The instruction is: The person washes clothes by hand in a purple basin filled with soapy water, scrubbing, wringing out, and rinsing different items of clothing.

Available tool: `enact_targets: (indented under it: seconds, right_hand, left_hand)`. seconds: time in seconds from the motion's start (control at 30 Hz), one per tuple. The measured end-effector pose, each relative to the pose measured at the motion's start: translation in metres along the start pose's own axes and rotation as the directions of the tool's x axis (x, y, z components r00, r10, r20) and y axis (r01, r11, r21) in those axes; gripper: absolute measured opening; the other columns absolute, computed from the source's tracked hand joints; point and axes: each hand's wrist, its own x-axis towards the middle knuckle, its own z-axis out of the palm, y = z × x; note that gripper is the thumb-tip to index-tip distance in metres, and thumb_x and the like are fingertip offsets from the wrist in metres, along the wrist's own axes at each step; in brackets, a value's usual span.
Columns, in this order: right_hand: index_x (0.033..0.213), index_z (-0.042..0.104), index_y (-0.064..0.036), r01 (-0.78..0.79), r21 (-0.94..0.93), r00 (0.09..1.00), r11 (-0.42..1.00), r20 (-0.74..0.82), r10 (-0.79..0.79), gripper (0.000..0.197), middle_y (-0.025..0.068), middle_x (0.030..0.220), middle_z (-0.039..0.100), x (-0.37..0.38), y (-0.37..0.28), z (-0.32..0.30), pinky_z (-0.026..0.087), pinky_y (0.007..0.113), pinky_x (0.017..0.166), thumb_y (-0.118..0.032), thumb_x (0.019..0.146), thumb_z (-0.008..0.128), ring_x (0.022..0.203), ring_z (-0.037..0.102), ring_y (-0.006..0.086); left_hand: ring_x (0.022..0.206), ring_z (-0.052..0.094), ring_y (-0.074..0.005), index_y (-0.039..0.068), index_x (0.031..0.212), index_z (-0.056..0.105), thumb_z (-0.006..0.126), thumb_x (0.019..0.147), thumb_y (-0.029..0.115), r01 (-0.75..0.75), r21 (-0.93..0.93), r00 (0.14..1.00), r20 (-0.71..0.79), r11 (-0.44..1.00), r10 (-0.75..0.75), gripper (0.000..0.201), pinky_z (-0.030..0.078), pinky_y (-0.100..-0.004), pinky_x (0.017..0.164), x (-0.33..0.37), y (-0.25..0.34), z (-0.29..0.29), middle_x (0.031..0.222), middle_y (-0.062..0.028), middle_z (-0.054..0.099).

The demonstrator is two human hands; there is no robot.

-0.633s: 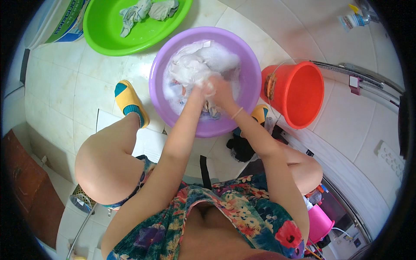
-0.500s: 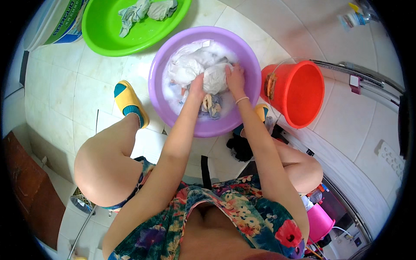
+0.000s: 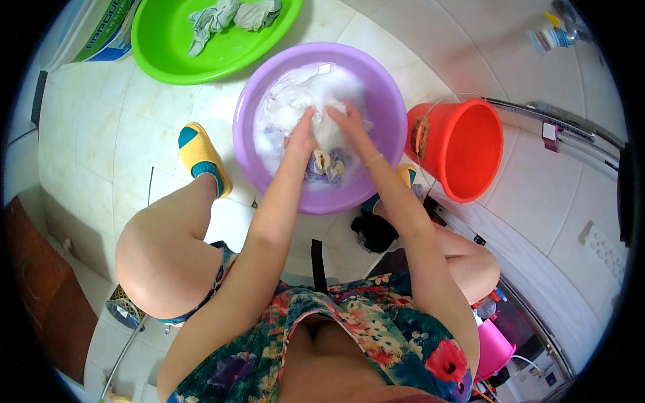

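A round purple basin (image 3: 246,138) stands on the floor in front of me, holding white suds (image 3: 346,80) and wet laundry. Both my hands are inside it, gripping a soaked white cloth (image 3: 326,131) between them. My left hand (image 3: 304,131) closes on its left side, while my right hand (image 3: 351,125) curls over its right side with the fingertips pressed in. More white fabric (image 3: 285,97) floats at the far left of the basin. Nearest me, a bunched yellowish and grey-blue cloth (image 3: 326,166) pokes out of the foam. Suds hide what lies lower.
A green basin (image 3: 158,57) with two wrung cloths (image 3: 213,25) sits at the far left. Right of the purple basin stands a red bucket (image 3: 437,158) with a wire handle. Black cloth (image 3: 373,230) lies on the floor by my right foot. My yellow slipper (image 3: 201,153) flanks the basin's left.
The raised, puffed-up white cloth has sunk lower and flattened into the suds. My right hand has shifted left, closer to my left hand.
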Motion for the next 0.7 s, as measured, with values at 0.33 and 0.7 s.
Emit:
enact_targets:
  seconds: [0.33,0.7]
  right_hand:
    - [0.100,0.053,-0.0037,0.120,-0.842,0.978,0.526,0.008,-0.210,0.033,0.0202,0.093,0.056,0.013,-0.004,-0.042,0.046,0.044,0.071,-0.032,0.082,0.052,0.086,0.054,0.0369]
    - [0.109,0.052,-0.0029,0.324,-0.946,0.844,-0.004,0.292,-0.450,0.037,0.0195,0.106,0.055,0.037,0.055,-0.068,0.046,0.040,0.077,-0.023,0.078,0.057,0.099,0.053,0.0320]
  left_hand:
    - [0.098,0.054,-0.0255,0.001,0.114,0.047,0.044,0.088,0.025,-0.135,0.057,0.943,0.314,0.989,0.111,0.036,0.046,-0.0387,0.084,0.055,-0.044,-0.006,0.109,-0.0103,0.055]
    - [0.097,0.053,-0.0252,0.000,0.121,0.042,0.060,0.076,0.005,-0.407,0.617,0.836,-0.045,0.673,0.546,0.049,0.047,-0.0352,0.081,0.057,-0.034,-0.042,0.113,-0.0135,0.051]
